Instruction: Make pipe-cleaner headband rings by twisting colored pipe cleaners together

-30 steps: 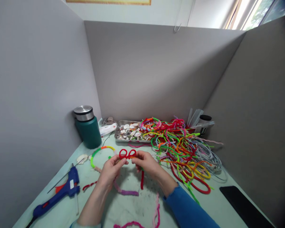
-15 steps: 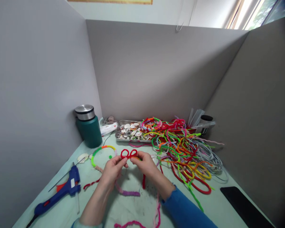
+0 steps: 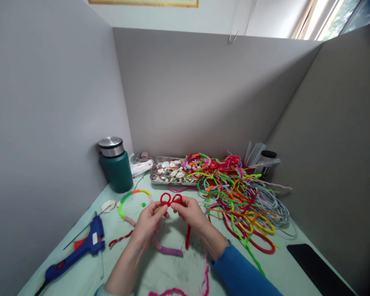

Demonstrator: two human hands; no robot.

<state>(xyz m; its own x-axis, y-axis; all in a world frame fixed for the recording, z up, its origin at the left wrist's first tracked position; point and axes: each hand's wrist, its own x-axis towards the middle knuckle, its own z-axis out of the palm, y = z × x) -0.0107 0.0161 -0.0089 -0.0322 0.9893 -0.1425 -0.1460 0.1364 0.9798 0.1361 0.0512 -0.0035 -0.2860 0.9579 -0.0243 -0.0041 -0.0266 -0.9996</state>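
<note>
Between my two hands is a red pipe cleaner bent into two round loops side by side, like a bow. My left hand pinches it near the base of the left loop. With thumb and fingers, my right hand grips it under the right loop. A red tail hangs below my right hand. Behind my left hand lies a curved, multicoloured pipe-cleaner piece in green, orange and yellow. Below the hands rests a purple and pink curved piece, partly hidden by my left hand.
A blue glue gun and a green bottle stand on the left. A metal tray of shells and buttons sits at the back. A tangled heap of coloured pipe cleaners covers the right, with a black phone-like slab nearer me.
Both hands and the red loops have shifted slightly right in view. The hands keep their pinch, and the loops look a little more spread apart.
</note>
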